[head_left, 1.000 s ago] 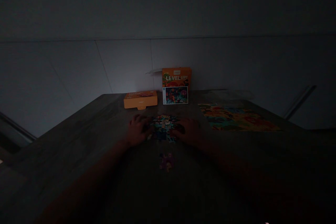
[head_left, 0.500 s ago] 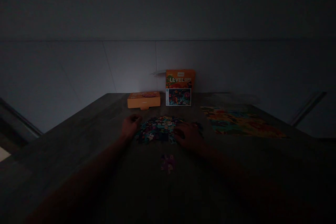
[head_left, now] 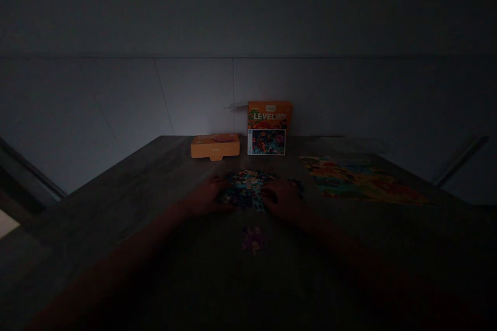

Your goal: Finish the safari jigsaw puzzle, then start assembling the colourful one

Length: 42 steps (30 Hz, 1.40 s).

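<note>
A heap of mixed jigsaw puzzle pieces (head_left: 248, 189) lies in the middle of the table in dim light. At its left edge is my left hand (head_left: 212, 195), fingers spread around that side of the heap. My right hand (head_left: 285, 197) rests on the right side, its thumb and fingers apart and curved over the pieces. Neither hand visibly holds a piece, though the fingertips are dark. Closer to me, a small joined cluster of purple puzzle pieces (head_left: 253, 238) lies between my forearms.
On the grey table (head_left: 128, 181), an orange box (head_left: 215, 149) lies at the back. Beside it stands an orange "LEVEL UP!" box (head_left: 269, 108) with a picture card (head_left: 267, 143) before it. A colourful assembled puzzle or sheet (head_left: 361, 180) lies right. Behind is a wall (head_left: 194, 93).
My left hand has moved right and closer, from the heap's upper left edge onto its left side, and its fingers have spread. The heap looks narrower; my right hand stays nearly in place.
</note>
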Available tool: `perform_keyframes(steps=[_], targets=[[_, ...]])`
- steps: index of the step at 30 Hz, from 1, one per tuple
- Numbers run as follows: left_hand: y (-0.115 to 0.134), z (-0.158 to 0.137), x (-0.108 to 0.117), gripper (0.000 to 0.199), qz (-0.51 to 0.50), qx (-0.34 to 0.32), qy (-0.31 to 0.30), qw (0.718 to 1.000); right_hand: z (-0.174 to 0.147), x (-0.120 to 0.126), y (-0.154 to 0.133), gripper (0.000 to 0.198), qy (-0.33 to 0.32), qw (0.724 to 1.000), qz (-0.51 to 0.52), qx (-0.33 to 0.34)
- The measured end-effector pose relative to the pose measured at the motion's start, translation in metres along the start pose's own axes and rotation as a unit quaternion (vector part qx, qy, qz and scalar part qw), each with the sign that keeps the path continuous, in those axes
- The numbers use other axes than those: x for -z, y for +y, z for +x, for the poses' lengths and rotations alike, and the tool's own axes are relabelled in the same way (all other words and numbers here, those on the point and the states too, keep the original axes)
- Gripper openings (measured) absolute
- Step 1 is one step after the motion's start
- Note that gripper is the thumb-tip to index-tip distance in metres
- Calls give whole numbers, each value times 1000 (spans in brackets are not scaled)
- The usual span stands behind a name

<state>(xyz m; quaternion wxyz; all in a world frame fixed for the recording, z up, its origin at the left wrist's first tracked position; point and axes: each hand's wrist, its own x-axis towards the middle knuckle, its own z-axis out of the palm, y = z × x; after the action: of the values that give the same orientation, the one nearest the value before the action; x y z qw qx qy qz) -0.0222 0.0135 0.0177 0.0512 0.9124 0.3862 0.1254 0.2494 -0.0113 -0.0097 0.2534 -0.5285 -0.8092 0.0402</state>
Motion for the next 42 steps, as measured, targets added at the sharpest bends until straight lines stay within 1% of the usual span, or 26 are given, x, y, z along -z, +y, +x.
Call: perform_keyframes(steps=[3, 6, 7, 9, 11, 14, 16, 19, 21, 25, 28, 32, 36, 39, 42], targets=[[-5, 1, 6, 53, 13, 19, 33, 999, 1, 1, 0, 22, 0, 1000, 4, 4], [-15, -1, 15, 52, 60, 80, 99, 990, 1, 1, -1, 22, -4, 1000, 3, 2], [-19, -2, 17, 52, 78, 97, 108, 986, 1, 1, -1, 22, -6, 1000, 1, 1], [-25, -4, 18, 52, 101, 111, 91, 985, 1, 1, -1, 22, -7, 1000, -1, -1], [-29, -6, 17, 49, 100, 99, 53, 989, 0, 1, -1, 22, -6, 1000, -2, -5], [-28, -10, 13, 49, 67, 60, 21, 996, 0, 1, -1, 22, -7, 1000, -2, -10], [-25, -12, 12, 55, 42, 38, -3, 998, 0, 0, 0, 22, -3, 1000, 1, -1], [-22, -14, 14, 64, 3, 23, -56, 998, 0, 0, 0, 22, 2, 1000, 4, 8], [-22, -15, 15, 60, -22, 15, -74, 997, 0, 0, 0, 23, -1, 1000, 0, 5], [-20, -14, 17, 39, -48, -23, -71, 996, 1, 2, 0, 23, -13, 1000, -7, 3], [-13, -13, 16, 33, -34, -32, -63, 997, 2, 1, 1, 23, -10, 1000, 1, 10], [-4, -10, 16, 31, -20, -24, -65, 997, 1, 1, 1, 23, -9, 1000, 2, 9], [-6, -9, 14, 29, -23, -28, -60, 998, 1, 2, 1, 22, -13, 1000, 0, 7], [-8, -8, 11, 31, -12, -23, -37, 999, 2, 4, -1, 21, -20, 1000, 4, 9], [-5, -7, 6, 41, 3, -25, 0, 1000, 3, 5, -2, 18, -20, 1000, 7, 9]])
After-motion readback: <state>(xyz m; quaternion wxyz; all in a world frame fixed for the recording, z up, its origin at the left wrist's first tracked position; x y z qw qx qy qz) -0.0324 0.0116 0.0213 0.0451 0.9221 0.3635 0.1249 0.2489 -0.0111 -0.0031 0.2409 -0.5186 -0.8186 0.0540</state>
